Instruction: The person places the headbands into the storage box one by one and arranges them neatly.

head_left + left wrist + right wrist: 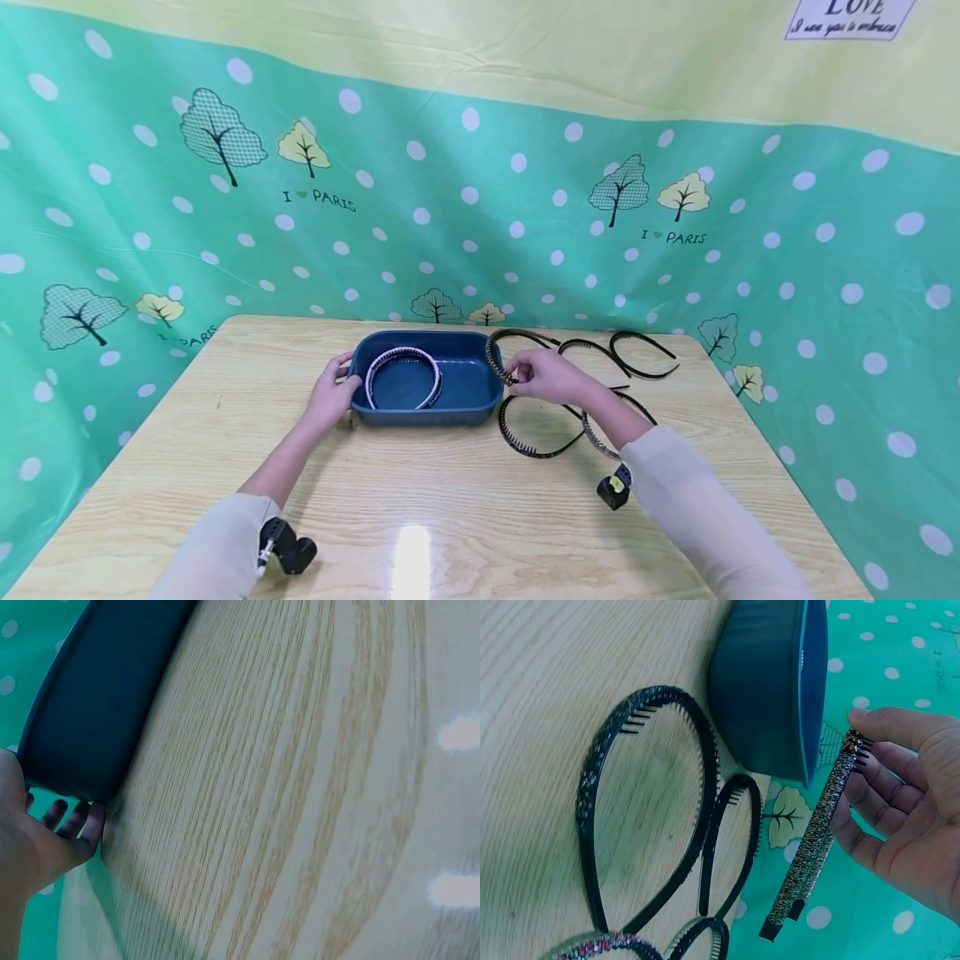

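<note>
A dark blue plastic bin (427,417) stands on the table. My left hand (330,397) holds its left end, thumb at the rim and fingers against the outer wall. Inside the bin, toward its left, lie headbands, a pale pink one (370,379) and a darker one overlapping it. Over the bin's right end, my right hand (551,377) pinches a glittery gold-and-black headband (815,817) between thumb and fingers. In the right wrist view the held band hangs with its two ends downward, small comb teeth showing near the fingertips.
Right of the bin lie several dark toothed headbands, among them a sparkly black one (587,795) nearest the bin's front corner, a patterned one (592,440) partly under my right forearm, and a plain black one (648,375) farther back. A polka-dot curtain (465,225) hangs behind the table.
</note>
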`<state>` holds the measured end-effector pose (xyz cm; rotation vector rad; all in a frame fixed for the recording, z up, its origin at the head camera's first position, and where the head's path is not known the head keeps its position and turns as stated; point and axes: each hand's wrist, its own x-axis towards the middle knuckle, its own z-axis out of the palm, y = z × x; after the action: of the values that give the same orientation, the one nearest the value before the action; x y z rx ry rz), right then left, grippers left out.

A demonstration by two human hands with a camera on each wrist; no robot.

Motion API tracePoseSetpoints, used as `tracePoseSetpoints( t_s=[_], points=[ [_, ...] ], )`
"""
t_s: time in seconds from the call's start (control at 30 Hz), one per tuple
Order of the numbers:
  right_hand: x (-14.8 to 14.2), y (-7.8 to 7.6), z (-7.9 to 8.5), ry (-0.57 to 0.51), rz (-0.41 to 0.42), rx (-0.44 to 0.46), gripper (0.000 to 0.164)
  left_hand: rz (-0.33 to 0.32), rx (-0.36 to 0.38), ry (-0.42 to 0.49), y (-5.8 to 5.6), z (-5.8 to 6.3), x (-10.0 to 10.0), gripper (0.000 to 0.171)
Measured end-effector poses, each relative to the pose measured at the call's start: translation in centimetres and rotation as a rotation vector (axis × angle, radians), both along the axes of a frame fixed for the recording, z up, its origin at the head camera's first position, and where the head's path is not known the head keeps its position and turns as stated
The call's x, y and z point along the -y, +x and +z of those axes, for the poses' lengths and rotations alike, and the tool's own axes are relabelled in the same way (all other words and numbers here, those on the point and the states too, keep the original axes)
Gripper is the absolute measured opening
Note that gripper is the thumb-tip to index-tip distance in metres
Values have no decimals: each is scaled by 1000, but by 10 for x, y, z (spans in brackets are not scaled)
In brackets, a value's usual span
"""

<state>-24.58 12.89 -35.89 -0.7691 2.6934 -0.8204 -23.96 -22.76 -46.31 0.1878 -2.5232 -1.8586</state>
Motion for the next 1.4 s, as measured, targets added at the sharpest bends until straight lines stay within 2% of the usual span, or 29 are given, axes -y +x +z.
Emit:
tracePoseSetpoints(
  t_s=[0.53, 1.0, 1.4],
  points=[
    [14, -1, -1, 1, 43, -13, 26, 5, -14, -9, -2, -2, 1, 54],
    [30, 0, 3, 4, 52, 37, 27, 5, -12, -17, -1, 0, -1, 53],
    [48, 0, 2, 17, 92, 31, 27, 10, -13, -12, -2, -1, 0, 54]
  ],
)
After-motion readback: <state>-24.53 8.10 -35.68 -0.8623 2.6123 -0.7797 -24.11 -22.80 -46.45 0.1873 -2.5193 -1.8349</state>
